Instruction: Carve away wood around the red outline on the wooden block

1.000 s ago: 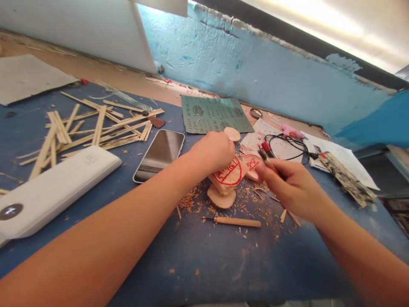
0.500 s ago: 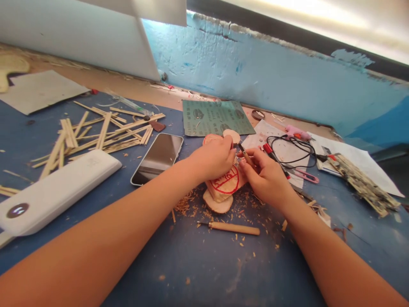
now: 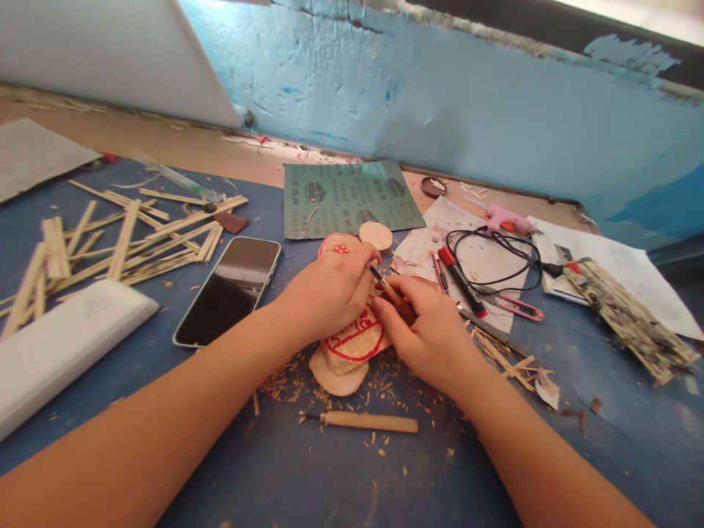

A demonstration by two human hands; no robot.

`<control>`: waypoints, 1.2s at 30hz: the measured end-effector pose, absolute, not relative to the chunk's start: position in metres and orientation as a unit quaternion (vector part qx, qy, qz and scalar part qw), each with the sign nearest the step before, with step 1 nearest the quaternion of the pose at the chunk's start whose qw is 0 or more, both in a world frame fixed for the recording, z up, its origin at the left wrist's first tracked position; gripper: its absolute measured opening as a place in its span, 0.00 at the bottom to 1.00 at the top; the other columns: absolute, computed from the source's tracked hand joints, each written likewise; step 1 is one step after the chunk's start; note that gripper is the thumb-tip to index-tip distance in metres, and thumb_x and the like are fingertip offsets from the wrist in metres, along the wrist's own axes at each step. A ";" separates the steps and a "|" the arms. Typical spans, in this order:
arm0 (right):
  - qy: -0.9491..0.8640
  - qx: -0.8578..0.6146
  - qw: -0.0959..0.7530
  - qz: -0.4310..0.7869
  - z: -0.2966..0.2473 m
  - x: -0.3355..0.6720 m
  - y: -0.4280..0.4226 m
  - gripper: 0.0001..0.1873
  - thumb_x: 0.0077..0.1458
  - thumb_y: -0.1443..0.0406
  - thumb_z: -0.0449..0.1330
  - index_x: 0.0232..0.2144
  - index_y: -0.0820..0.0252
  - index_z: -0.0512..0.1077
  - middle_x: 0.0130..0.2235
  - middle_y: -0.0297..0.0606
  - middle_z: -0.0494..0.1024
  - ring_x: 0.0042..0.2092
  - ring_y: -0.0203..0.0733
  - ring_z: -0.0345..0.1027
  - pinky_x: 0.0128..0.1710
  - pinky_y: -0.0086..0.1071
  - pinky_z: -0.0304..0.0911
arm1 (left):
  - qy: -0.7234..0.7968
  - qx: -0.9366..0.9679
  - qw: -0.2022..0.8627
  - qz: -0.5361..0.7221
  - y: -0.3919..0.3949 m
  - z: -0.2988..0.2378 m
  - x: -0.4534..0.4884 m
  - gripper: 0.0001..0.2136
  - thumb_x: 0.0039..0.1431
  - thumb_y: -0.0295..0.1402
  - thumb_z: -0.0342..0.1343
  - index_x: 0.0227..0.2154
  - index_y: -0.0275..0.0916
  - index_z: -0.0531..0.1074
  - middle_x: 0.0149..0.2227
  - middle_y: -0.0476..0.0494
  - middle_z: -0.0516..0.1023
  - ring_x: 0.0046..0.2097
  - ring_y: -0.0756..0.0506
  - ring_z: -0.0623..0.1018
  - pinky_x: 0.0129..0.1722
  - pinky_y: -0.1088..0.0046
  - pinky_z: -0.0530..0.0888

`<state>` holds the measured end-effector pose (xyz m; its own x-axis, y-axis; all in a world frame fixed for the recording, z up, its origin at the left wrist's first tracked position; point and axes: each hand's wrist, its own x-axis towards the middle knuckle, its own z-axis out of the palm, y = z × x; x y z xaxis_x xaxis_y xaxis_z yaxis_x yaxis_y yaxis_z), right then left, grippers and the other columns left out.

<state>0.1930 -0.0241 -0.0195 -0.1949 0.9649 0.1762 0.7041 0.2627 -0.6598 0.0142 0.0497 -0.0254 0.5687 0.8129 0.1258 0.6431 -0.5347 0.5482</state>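
My right hand is closed around the wooden handle of a carving tool, whose dark metal tip points up and left toward my left fingers. My left hand lies over a pale piece of wood with red drawn lines, its fingers bent down on the wood; part of the piece is hidden under both hands. Beneath its near end shows a round wood slice. A second carving tool with a wooden handle lies nearer to me among wood shavings.
A phone, white power bank and thin wooden sticks lie left. Behind is green sandpaper with a round wood disc. To the right are a red marker, a black cable, a pink glue gun and a bark strip.
The view has shifted, so the table's things appear lower and further left. My right hand has drawn in closer to my left, with the carving tool still in its grip.
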 end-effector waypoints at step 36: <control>-0.724 -0.568 0.285 0.267 -0.023 0.194 -0.030 0.07 0.68 0.65 0.60 0.36 0.56 0.66 0.30 0.30 0.66 0.32 0.41 0.61 0.34 0.35 0.53 | 0.468 0.811 0.351 -0.015 0.045 0.016 -0.002 0.17 0.72 0.49 0.48 0.38 0.44 0.75 0.34 0.44 0.83 0.34 0.41 0.80 0.29 0.68 0.69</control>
